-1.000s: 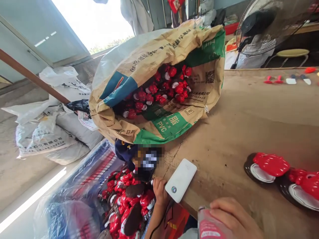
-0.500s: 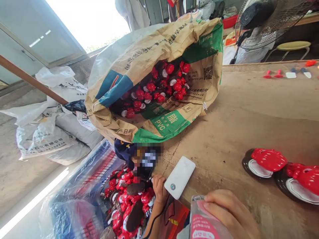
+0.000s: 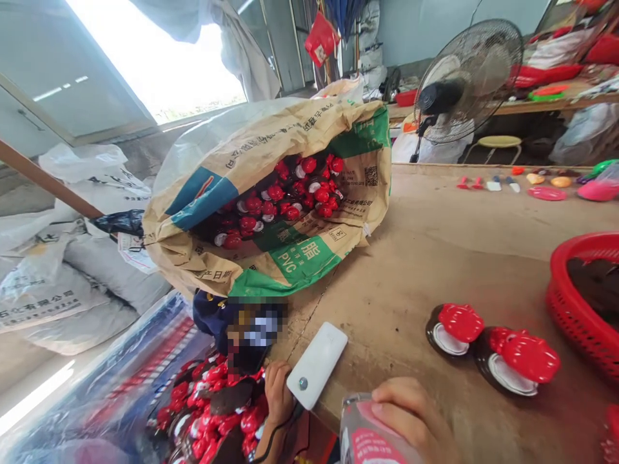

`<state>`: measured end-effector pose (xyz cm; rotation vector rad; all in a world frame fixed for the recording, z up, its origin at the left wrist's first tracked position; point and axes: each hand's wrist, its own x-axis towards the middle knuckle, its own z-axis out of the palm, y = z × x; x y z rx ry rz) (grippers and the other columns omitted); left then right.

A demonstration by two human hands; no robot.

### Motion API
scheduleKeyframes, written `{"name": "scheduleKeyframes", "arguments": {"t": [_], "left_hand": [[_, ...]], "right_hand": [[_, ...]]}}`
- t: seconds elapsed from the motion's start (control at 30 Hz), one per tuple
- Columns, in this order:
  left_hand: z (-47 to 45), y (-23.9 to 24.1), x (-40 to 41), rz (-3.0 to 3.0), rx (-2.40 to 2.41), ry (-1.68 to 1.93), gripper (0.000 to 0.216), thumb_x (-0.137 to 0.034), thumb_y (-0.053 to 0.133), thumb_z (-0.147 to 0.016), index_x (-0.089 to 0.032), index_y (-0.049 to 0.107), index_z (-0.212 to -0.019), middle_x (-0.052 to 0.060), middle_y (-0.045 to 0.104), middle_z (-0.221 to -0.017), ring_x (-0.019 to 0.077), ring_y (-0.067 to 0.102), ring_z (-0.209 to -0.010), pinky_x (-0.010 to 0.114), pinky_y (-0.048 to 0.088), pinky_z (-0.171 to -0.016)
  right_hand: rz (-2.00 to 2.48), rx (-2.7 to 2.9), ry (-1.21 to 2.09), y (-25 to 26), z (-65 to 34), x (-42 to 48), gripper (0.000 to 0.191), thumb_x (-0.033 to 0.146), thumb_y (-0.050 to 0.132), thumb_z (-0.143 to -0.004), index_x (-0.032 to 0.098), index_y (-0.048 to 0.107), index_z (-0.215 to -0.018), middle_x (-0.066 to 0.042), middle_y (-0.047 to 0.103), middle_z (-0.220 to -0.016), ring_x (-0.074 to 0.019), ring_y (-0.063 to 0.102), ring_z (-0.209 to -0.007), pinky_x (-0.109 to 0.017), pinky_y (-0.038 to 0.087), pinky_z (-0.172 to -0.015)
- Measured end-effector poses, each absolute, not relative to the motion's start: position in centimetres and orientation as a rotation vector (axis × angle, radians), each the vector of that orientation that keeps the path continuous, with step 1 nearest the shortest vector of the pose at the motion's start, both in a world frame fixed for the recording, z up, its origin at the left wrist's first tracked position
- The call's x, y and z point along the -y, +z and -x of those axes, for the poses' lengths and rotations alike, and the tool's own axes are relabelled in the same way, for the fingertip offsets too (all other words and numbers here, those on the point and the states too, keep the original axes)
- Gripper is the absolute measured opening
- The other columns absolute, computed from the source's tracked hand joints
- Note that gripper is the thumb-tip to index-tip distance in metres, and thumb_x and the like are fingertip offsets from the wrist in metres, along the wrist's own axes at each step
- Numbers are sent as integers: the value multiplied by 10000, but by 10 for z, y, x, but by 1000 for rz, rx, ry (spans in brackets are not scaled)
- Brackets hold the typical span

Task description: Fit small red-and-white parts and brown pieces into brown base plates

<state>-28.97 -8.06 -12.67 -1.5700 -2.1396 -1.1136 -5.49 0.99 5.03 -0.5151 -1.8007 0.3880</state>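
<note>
The **right hand** [image 3: 411,412] has hold of a **pink-labelled container** [image 3: 372,435], fingers closed across its upper side. The container's lower part runs out of frame at the near edge, so the full grip cannot be confirmed. The hand and container are over the near edge of a **worn wooden workbench** [image 3: 411,270].

The **left hand** [image 3: 278,393] is to the left of the right hand, with fingers partly curled, right beside a **white power bank** [image 3: 316,365] lying on the bench. Whether it has hold of anything cannot be determined. A **black cable** [image 3: 275,438] runs down past the wrist from the power bank's lower end.

Left of the left hand, a **heap of red, black and white moulded pieces** [image 3: 207,412] lies on **blue-printed clear plastic sheeting** [image 3: 123,380]. Just beyond is a **navy fabric item** [image 3: 207,319], with a pixelated patch beside it. Farther on, an **open PVC resin sack** [image 3: 290,258] holds **more red moulded pieces** [image 3: 275,193].

To the right, **two red-and-black moulded pieces** [image 3: 483,348] lie on the bench near a **red plastic basket** [image 3: 565,303]. A **standing fan** [image 3: 464,80] is at the far side, and **white sacks** [image 3: 48,296] are piled at far left.
</note>
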Motion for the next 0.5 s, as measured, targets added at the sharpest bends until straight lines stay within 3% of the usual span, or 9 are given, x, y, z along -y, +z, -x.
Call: {"name": "scheduleKeyframes", "arguments": {"t": [0.5], "left_hand": [[309, -123, 80, 1521, 2123, -1081, 223, -222, 428, -702, -237, 625, -599, -8, 662, -630, 246, 628, -613, 352, 526, -553]], "right_hand": [[441, 1685, 174, 97, 22, -49, 215, 251, 330, -878, 162, 495, -984, -60, 510, -849, -177, 494, -815, -297, 426, -692]]}}
